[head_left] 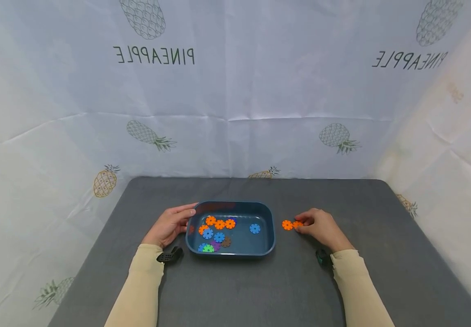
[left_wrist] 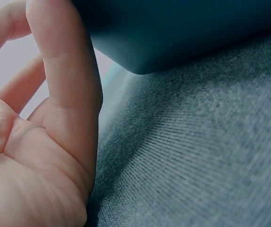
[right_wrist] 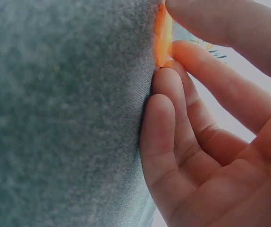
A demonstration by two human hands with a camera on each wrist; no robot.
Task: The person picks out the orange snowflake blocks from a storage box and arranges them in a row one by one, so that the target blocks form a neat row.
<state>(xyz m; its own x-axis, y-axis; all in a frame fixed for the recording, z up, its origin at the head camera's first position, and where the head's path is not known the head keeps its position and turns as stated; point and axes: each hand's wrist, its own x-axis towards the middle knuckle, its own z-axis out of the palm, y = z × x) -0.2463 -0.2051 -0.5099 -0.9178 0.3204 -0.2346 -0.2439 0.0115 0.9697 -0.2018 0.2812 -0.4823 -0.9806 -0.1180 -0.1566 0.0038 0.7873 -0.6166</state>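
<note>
1. I see the left hand (head_left: 173,225) at 10 o'clock of the dark blue rectangular tray (head_left: 256,246), its fingers and thumb gripping the rim at that corner.
2. My left wrist feed shows those fingers beside the tray's outer wall; their tips run out of view.
3. I see the right hand (head_left: 320,227) at 3 o'clock of the tray, thumb and fingers pinching an orange notched disc (head_left: 297,224) low over the grey, fabric-textured bench (head_left: 235,290).
4. A second orange notched disc (head_left: 287,225) sits at 9 o'clock of the pinched one, between it and the tray; I cannot tell whether the two are joined.
5. Inside the tray I count one lone blue notched disc (head_left: 254,228) towards 3 o'clock and a loose cluster on the 9 o'clock side.
6. In that cluster, orange discs (head_left: 219,224) lie towards 10 and 12 o'clock, a bright green disc (head_left: 208,248) towards 8, a purple disc (head_left: 216,245) towards 7 and a brown disc (head_left: 226,241) near 6.
7. A white pineapple-print curtain (head_left: 260,91) hangs at 12 o'clock, beyond the bench.
</note>
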